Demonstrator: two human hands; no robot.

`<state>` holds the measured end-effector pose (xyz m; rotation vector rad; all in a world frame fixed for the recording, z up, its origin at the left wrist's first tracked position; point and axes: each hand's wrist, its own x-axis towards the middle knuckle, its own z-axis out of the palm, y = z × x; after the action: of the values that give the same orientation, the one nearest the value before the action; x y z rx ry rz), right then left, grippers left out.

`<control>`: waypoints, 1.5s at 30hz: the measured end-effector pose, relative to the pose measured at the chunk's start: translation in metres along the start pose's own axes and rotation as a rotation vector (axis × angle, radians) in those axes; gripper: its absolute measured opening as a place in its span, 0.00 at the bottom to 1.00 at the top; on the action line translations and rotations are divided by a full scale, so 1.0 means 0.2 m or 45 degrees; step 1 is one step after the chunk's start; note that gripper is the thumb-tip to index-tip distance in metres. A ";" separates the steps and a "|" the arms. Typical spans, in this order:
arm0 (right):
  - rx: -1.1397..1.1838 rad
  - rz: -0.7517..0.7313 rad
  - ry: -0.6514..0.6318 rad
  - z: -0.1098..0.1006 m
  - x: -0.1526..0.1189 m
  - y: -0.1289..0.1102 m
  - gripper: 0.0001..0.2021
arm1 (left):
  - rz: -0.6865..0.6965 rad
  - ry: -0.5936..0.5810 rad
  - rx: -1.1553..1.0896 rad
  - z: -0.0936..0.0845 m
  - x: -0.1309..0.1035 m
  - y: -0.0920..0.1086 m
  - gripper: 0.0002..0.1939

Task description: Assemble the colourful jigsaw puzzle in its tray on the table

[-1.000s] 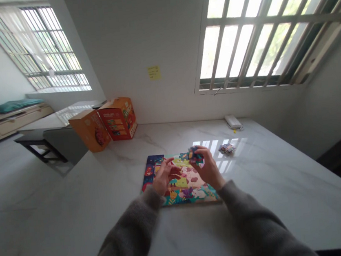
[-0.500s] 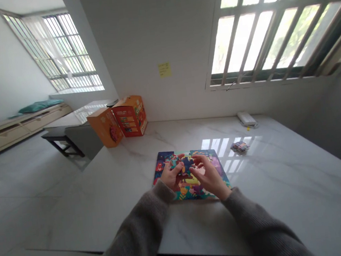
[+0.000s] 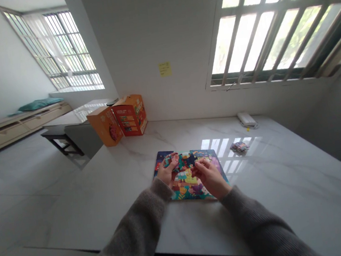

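Observation:
A colourful jigsaw puzzle [image 3: 192,185] lies flat on the white marbled table, below both hands. My left hand [image 3: 167,170] is over its left part, fingers curled round a few small puzzle pieces. Over the right part, my right hand [image 3: 208,175] pinches a dark blue puzzle piece [image 3: 193,160] between thumb and fingertips. The two hands are apart. Some of the puzzle's left side and middle is hidden behind the hands.
A small pile of puzzle pieces [image 3: 239,147] lies right of the puzzle. Two orange boxes [image 3: 130,116] stand at the table's back left. A white device with a cable [image 3: 247,119] rests near the wall, which bears a yellow note [image 3: 165,69].
My hands have moved apart. The dark blue piece, earlier by my left hand's thumb, is now in my right hand's fingers, which have closed. More of the puzzle's middle shows.

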<state>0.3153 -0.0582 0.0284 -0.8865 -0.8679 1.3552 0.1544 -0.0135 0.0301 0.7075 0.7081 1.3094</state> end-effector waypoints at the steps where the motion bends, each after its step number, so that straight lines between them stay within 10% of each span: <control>1: 0.024 0.012 0.009 0.00 0.00 0.00 0.21 | 0.000 -0.006 -0.005 0.00 0.00 0.00 0.23; 25: -0.518 -0.249 0.043 -0.03 0.01 -0.05 0.19 | -0.095 -0.024 0.075 0.00 0.00 0.05 0.24; 39: -0.680 -0.234 0.042 -0.07 0.02 -0.03 0.17 | 0.299 0.386 0.843 -0.65 0.27 0.44 0.17; 45: -0.793 -0.281 0.020 -0.10 0.04 0.00 0.17 | 0.134 0.218 0.664 -0.60 0.23 0.45 0.17</control>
<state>0.3338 -0.0513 0.0205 -1.2263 -1.3676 0.8887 0.0104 0.0511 0.0262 1.0682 1.1876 1.3003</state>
